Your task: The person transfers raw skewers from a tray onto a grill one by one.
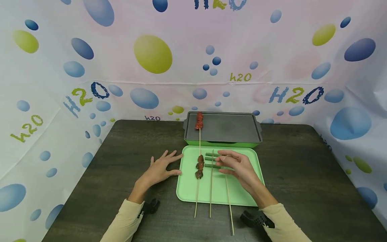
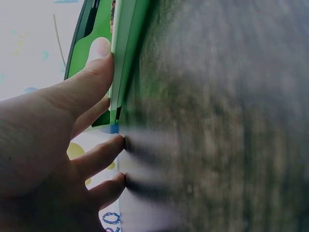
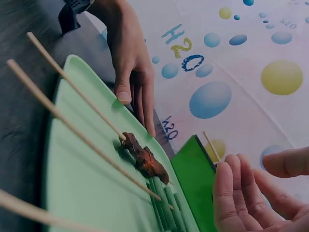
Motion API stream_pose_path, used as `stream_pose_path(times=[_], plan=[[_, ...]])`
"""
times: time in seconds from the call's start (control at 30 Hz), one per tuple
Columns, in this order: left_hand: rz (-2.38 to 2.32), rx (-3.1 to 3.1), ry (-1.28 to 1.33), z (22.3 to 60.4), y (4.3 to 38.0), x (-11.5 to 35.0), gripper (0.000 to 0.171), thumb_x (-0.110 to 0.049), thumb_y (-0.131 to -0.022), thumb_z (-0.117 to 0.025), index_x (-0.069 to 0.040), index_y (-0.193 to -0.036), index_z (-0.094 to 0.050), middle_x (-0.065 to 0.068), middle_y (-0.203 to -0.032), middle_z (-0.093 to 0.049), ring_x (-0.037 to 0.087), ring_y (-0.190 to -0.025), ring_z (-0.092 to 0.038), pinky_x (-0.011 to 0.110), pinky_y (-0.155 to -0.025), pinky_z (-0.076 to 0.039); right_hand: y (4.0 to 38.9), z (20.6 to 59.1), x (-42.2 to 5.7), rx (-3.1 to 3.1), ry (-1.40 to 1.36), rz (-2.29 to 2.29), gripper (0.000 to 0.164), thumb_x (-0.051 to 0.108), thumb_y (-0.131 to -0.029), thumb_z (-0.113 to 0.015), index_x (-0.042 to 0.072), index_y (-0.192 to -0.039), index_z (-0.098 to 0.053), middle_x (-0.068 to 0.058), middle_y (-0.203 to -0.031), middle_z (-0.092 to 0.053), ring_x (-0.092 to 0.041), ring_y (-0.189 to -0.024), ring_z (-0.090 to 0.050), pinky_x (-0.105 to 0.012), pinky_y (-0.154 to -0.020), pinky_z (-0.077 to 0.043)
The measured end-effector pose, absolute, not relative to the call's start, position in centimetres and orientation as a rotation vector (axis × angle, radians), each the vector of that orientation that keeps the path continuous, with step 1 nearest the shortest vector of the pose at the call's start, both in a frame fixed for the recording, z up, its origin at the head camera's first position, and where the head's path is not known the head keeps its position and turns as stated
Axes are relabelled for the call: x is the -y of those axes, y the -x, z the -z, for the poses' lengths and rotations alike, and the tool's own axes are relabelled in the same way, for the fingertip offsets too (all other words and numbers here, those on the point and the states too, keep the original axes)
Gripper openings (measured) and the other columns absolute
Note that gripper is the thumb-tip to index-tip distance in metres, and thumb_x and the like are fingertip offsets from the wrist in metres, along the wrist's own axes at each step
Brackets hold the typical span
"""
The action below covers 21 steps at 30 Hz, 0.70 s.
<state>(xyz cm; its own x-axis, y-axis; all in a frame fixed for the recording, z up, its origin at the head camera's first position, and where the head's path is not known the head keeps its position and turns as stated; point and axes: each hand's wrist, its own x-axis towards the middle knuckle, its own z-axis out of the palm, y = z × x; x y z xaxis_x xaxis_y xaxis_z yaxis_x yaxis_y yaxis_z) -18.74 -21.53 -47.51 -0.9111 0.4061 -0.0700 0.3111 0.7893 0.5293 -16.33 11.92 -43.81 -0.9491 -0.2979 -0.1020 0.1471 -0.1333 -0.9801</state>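
My left hand [image 1: 160, 168] lies spread on the table, its thumb and index finger at the left rim of a light green tray [image 1: 187, 193]. Fingers apart and thumb raised, my right hand [image 1: 239, 166] hovers over the tray's right half; nothing shows between thumb and fingertips in the right wrist view. Below it runs a wooden skewer [image 1: 228, 201] whose upper end the hand hides. Left of that lies a skewer through several green stalks [image 1: 210, 159], partly covered by the fingers. Brown meat chunks [image 1: 200, 167] on another skewer lie further left.
Behind the tray stands a dark grill plate [image 1: 226, 127] on a green base [image 1: 223, 144]. A skewer of red meat pieces [image 1: 199, 121] lies on its left side. The skewers' bare ends stick out past the tray's front edge. A patterned sheet hangs behind the dark table [image 1: 145, 141].
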Motion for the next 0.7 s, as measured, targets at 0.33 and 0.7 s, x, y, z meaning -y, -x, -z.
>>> stream_pose_path(times=[0.33, 0.7], plan=[[-0.827, -2.789, -0.576, 47.7, 18.7, 21.6, 0.075, -0.043, -0.091, -0.075, -0.024, -0.158, -0.046, 0.014, -0.166, -0.03, 0.043, -0.155, -0.014, 0.084, -0.106, 0.001, 12.1, 43.2, -14.8, -2.02, 0.132, 2.04, 0.047, 0.021, -0.103, -0.066, -0.001, -0.144, -0.055, -0.026, -0.121, -0.069, -0.031, -0.105, -0.072, -0.045, -0.088, -0.059], [-0.854, -2.782, -0.583, 47.6, 18.6, 21.6, 0.075, -0.04, -0.092, -0.076, -0.022, -0.158, -0.045, 0.015, -0.166, -0.03, 0.043, -0.154, -0.014, 0.084, -0.106, 0.002, 8.2, 45.4, -17.2, -1.973, 0.17, 1.904, 0.052, 0.017, -0.105, -0.062, -0.008, -0.148, -0.046, -0.026, -0.114, -0.072, -0.028, -0.098, -0.075, -0.042, -0.08, -0.062]])
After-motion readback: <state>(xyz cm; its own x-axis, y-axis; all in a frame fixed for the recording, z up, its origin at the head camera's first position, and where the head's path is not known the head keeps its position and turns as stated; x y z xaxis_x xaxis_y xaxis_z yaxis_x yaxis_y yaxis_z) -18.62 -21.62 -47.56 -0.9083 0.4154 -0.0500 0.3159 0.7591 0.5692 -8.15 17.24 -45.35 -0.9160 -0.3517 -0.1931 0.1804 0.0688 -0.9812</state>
